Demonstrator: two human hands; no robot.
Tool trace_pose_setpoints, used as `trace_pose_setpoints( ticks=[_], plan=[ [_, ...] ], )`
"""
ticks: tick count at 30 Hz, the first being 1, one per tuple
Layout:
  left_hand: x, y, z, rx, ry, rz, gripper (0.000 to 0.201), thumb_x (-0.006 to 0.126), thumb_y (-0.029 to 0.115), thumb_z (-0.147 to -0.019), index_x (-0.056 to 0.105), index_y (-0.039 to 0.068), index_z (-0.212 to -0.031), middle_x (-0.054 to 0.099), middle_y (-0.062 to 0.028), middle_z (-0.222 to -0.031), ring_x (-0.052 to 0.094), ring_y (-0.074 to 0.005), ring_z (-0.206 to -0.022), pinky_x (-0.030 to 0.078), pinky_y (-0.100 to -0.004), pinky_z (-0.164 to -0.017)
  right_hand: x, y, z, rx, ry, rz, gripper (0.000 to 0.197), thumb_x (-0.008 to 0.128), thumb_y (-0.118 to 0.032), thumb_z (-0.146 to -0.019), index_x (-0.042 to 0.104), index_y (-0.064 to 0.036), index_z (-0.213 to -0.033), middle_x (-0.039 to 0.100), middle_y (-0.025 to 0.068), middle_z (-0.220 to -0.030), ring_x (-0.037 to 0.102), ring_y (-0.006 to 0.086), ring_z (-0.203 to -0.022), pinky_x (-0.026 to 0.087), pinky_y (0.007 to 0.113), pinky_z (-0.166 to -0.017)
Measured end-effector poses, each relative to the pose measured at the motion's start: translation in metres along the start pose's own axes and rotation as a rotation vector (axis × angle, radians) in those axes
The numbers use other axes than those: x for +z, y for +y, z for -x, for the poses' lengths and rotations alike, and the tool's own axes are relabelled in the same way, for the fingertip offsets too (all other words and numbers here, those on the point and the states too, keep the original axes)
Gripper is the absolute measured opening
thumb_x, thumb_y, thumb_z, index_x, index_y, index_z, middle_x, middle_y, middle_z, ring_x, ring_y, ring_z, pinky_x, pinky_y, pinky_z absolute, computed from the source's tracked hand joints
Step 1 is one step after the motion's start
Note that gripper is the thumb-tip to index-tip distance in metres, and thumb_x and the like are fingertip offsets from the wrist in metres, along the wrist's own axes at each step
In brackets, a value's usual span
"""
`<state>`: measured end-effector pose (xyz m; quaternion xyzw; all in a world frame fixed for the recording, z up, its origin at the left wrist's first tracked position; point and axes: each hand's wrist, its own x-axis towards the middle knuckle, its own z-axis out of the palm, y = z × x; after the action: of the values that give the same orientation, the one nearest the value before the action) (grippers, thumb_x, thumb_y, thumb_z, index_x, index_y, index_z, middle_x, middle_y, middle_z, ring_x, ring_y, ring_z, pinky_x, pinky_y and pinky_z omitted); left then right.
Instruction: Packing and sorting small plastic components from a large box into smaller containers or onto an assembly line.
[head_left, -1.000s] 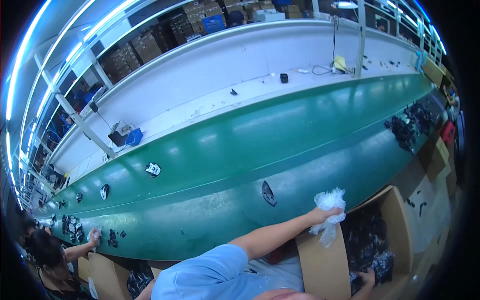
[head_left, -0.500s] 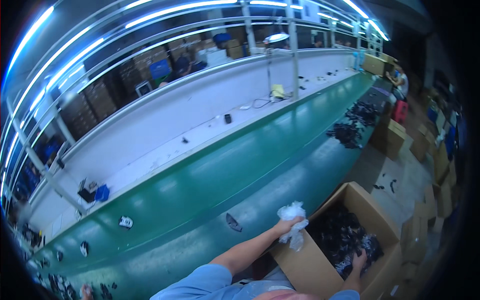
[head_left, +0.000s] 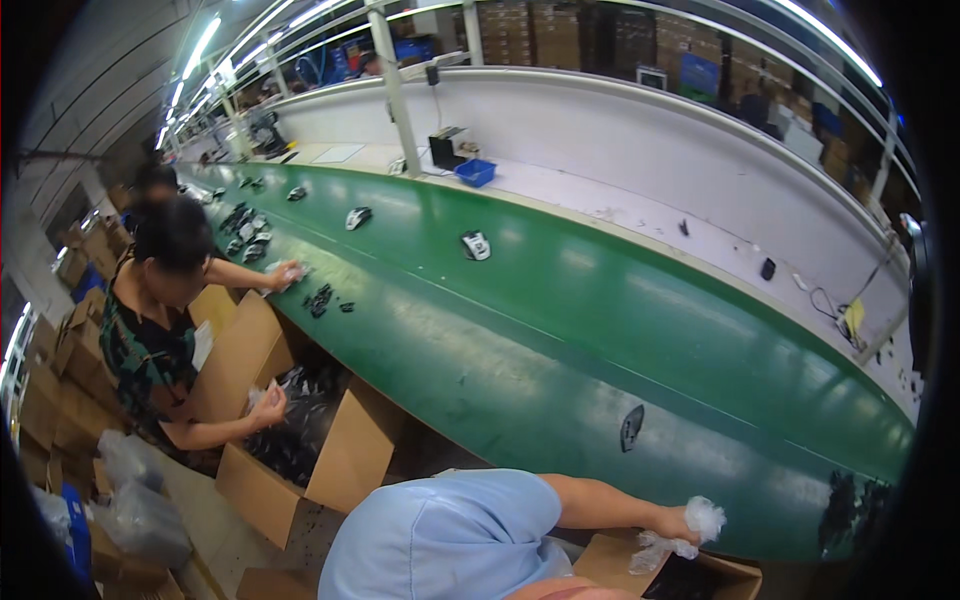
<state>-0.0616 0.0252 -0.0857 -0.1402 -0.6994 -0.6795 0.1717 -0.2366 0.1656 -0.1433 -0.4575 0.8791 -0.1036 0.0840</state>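
My left hand (head_left: 676,524) is closed on crumpled clear plastic bags (head_left: 705,517), held over the near edge of the green work surface. Some of the plastic hangs down toward an open cardboard box (head_left: 738,580) at the lower edge, where dark contents (head_left: 685,580) show. My right hand is out of the picture. On the green surface (head_left: 540,350), beyond my left arm, lies a dark, pointed, flat part (head_left: 632,428). A pile of black pieces (head_left: 850,515) is at the far right of the surface.
At left a co-worker (head_left: 150,340) handles clear plastic beside an open carton of black pieces (head_left: 300,420). Black-and-white parts (head_left: 476,245) are scattered along the belt-like surface. A blue bin (head_left: 476,172) stands on the white ledge. Cartons and plastic bags (head_left: 140,500) crowd the left floor.
The view has swung to the left, bringing the co-worker into sight. My right hand, which was inside the box among black pieces, has left the picture. My left hand still holds the plastic.
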Motion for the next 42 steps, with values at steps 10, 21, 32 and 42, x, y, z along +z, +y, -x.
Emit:
trace_pose_setpoints(
  ticks=[10,21,32,42],
  plan=[
    [0.019,0.031,-0.012,0.072,-0.008,-0.037,0.031,0.065,0.014,-0.074,0.060,0.002,-0.103,0.060,-0.0146,-0.102,0.055,-0.0302,-0.099,0.042,-0.0414,-0.091,-0.025,-0.097,-0.023,-0.133,0.012,-0.002,0.048,0.070,-0.026,-0.079,0.059,-0.0015,-0.119,0.067,0.0205,-0.108,0.063,0.0337,-0.103,0.048,0.041,-0.094],
    [0.007,0.081,0.038,0.047,0.086,0.168,0.028,0.070,0.016,-0.066,0.062,0.003,-0.090,0.061,-0.0110,-0.083,0.057,-0.0262,-0.080,0.046,-0.0403,-0.077,-0.101,-0.203,-0.022,-0.205,0.132,0.051,0.046,0.069,-0.025,-0.079,0.060,-0.0016,-0.117,0.066,0.0200,-0.108,0.063,0.0329,-0.103,0.048,0.041,-0.093],
    [-0.004,0.098,0.063,0.056,0.023,0.178,0.033,0.067,0.009,-0.071,0.061,0.003,-0.103,0.061,-0.0120,-0.095,0.057,-0.0275,-0.092,0.045,-0.0393,-0.088,-0.162,-0.280,0.006,-0.257,0.236,0.119,0.044,0.069,-0.024,-0.079,0.060,-0.0016,-0.116,0.066,0.0195,-0.107,0.063,0.0321,-0.102,0.048,0.041,-0.093],
    [-0.012,0.099,0.068,0.034,-0.013,0.094,0.036,0.068,0.008,-0.070,0.061,0.004,-0.105,0.062,-0.0109,-0.097,0.058,-0.0256,-0.094,0.045,-0.0392,-0.089,-0.194,-0.324,0.031,-0.313,0.285,0.156,0.042,0.068,-0.024,-0.080,0.061,-0.0017,-0.114,0.066,0.0191,-0.107,0.063,0.0314,-0.102,0.048,0.041,-0.092]
  ],
)
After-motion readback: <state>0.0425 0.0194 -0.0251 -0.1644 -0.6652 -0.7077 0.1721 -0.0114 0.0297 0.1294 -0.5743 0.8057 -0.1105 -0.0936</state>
